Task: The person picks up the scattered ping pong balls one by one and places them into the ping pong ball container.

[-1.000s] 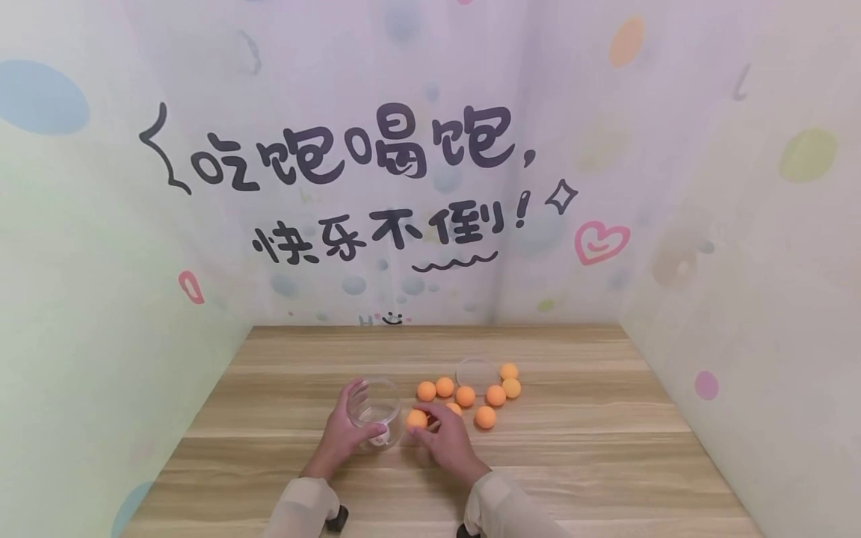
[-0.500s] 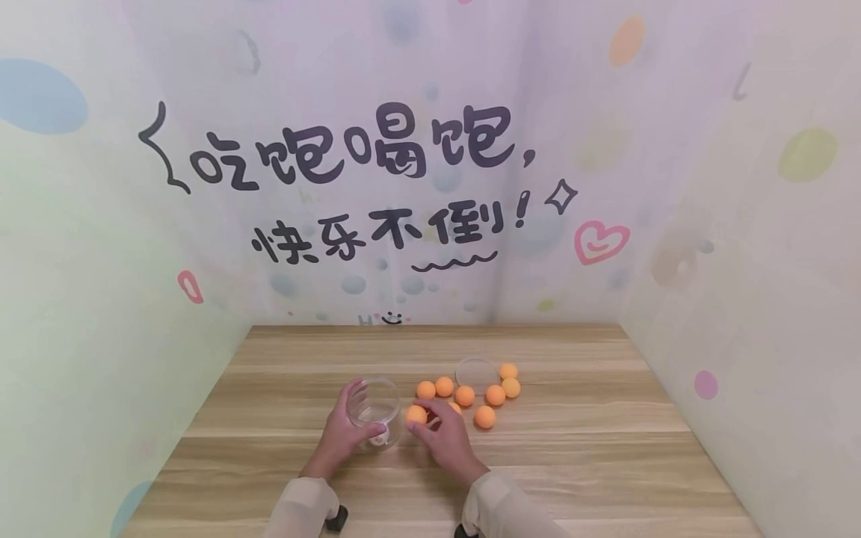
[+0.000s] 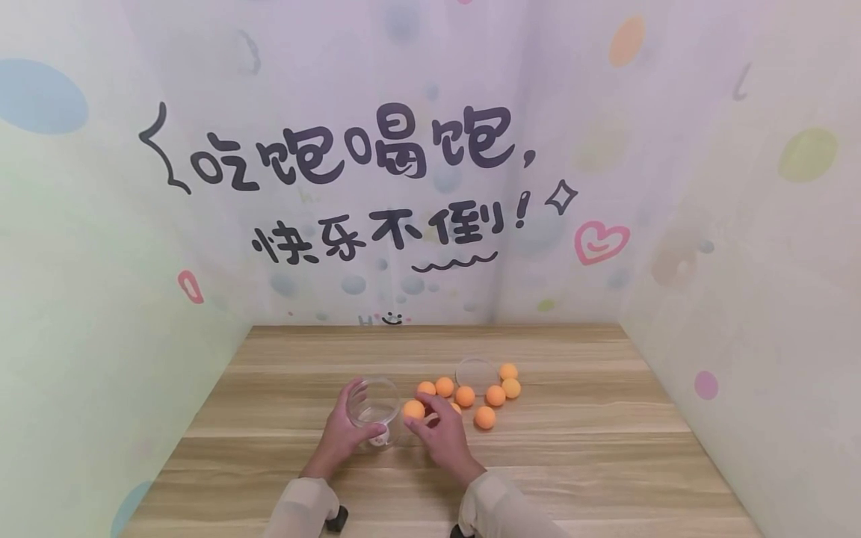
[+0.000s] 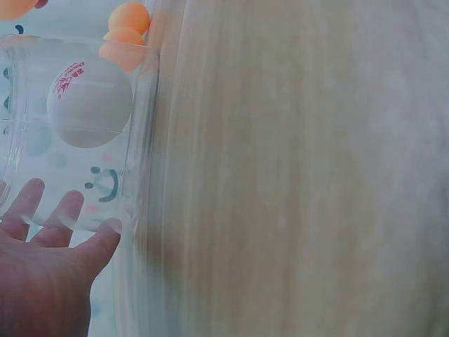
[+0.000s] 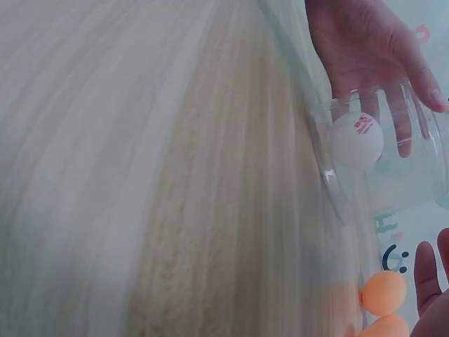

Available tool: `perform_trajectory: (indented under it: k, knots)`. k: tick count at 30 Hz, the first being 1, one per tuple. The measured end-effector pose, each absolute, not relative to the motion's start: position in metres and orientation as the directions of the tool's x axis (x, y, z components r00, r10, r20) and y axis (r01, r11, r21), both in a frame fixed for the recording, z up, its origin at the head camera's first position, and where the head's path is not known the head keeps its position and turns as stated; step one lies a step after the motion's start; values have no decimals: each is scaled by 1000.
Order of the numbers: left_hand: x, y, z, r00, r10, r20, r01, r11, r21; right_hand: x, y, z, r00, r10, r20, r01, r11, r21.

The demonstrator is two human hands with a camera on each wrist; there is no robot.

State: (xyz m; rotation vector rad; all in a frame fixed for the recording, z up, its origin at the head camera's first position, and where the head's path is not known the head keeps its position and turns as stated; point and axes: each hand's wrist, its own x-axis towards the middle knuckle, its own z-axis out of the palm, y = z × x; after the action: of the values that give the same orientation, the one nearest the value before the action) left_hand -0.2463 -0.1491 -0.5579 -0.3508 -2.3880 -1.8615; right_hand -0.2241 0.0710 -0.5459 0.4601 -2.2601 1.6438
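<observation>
My left hand grips a clear plastic jar from its left side, thumb across the front and fingers around the back. The jar stands upright with its mouth uncovered. Inside it, at the bottom, lies a white ping-pong ball with red print, seen through the wall in both wrist views. Just right of the jar, my right hand pinches an orange ping-pong ball between thumb and fingers, below the jar's rim height in the head view. In the right wrist view only part of the right hand shows.
Several loose orange ping-pong balls lie on the wooden table beyond and right of the right hand. A clear round lid lies behind them. Printed curtain walls enclose the table at the back and sides.
My right hand has raised the pinched orange ball slightly, moving it a little left toward the jar. The left hand and jar have stayed still.
</observation>
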Motion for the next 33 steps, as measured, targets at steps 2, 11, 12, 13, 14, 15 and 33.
perform_trajectory:
  k: [2, 11, 12, 13, 14, 15, 33]
  knots:
    - [-246, -149, -558, -969, 124, 212, 236, 230, 944, -223, 70, -545, -899, -73, 432, -433, 292, -853]
    - [-245, -149, -557, -972, 126, 199, 222, 216, 951, -222, 66, -541, -898, -62, 435, -434, 280, -856]
    - [-245, -149, -557, -972, 126, 198, 222, 216, 951, -222, 66, -541, -896, -60, 441, -439, 274, -855]
    - [-245, -149, -557, -972, 126, 198, 222, 214, 951, -222, 65, -541, -893, -59, 446, -445, 270, -854]
    - [-245, -149, -557, -972, 126, 199, 223, 212, 952, -222, 65, -540, -891, -57, 451, -449, 267, -853]
    - [-246, -150, -558, -970, 129, 204, 228, 212, 950, -222, 64, -540, -890, -55, 453, -450, 262, -853]
    - [-235, -148, -534, -971, 166, 173, 204, 196, 959, -216, 54, -525, -905, -55, 421, -422, 229, -877]
